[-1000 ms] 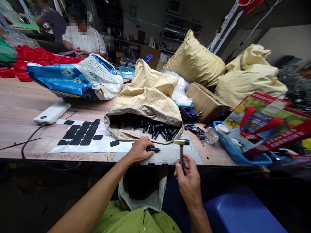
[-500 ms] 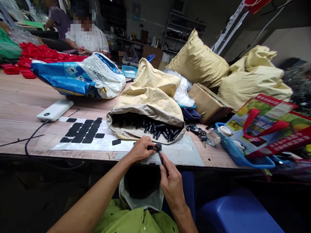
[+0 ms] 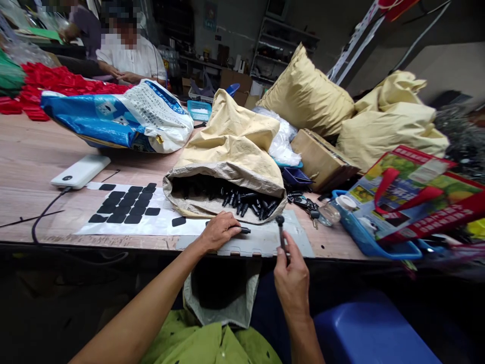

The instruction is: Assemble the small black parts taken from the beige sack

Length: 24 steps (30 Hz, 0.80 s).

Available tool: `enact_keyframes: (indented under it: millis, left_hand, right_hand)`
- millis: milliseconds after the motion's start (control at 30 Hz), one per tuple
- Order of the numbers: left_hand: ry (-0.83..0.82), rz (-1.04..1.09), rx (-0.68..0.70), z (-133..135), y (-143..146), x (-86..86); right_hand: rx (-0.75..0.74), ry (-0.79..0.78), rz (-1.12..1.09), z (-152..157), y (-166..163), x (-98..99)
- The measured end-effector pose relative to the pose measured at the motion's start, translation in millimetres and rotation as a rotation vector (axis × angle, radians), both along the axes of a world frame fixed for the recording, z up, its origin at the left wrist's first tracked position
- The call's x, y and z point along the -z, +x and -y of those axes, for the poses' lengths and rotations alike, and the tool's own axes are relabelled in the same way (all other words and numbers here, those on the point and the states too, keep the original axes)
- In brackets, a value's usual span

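Observation:
My left hand (image 3: 220,232) is closed around a black tube-like part (image 3: 245,230) at the table's front edge, with the part's narrow tip pointing right. My right hand (image 3: 292,268), a little to the right and lower, grips the handle of a ratchet wrench (image 3: 280,228); its round dark head points up and is apart from the part. Just beyond both hands a beige sack (image 3: 235,146) lies with its mouth toward me, and several similar black parts (image 3: 250,202) show inside. Below the table edge, a second sack (image 3: 242,298) hangs open in front of my lap.
Left of the sack, black rounded pads (image 3: 125,203) lie on a white sheet. A white power bank (image 3: 81,172) with a cable and a blue-white bag (image 3: 121,119) lie farther left. To the right are keys (image 3: 314,213) and a blue basket (image 3: 359,237). Another person (image 3: 131,58) sits across the table.
My right hand has moved right, taking the wrench's head away from the black part. My left hand stays nearly in place, still holding the part.

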State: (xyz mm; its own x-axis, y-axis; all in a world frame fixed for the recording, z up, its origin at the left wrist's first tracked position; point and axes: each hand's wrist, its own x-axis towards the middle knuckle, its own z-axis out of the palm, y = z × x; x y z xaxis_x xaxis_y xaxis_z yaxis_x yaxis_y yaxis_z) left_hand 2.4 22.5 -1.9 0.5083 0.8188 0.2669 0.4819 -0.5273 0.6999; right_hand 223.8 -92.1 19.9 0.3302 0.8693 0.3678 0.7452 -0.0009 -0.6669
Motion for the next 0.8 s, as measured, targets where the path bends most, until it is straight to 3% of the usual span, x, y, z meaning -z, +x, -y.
enact_keyframes:
  millis: [67, 167, 233, 333, 600, 800]
  left_hand:
    - [-0.004, -0.002, -0.005, -0.4, 0.1, 0.0]
    - [-0.003, -0.014, -0.011, -0.8, 0.3, 0.5]
    - [0.007, -0.019, -0.012, -1.2, 0.1, 1.3]
    - [0.015, -0.028, -0.003, -2.2, -0.6, 2.4]
    - [0.008, -0.047, 0.009, -1.6, -1.1, -1.1]
    - [0.001, -0.056, 0.016, 0.0, -0.9, -4.6]
  right_hand:
    - [0.14, -0.079, 0.113, -9.9, 21.9, -4.3]
    - [0.286, -0.316, 0.274, -25.6, 50.3, -7.0]
    - [0.335, -0.461, 0.354, -34.5, 60.7, -8.0]
    - [0.342, -0.555, 0.432, -44.4, 61.8, -11.9]
    - [0.253, -0.564, 0.522, -76.8, 46.8, -24.3]
    - [0.304, -0.348, 0.3, -95.5, 56.5, -2.9]
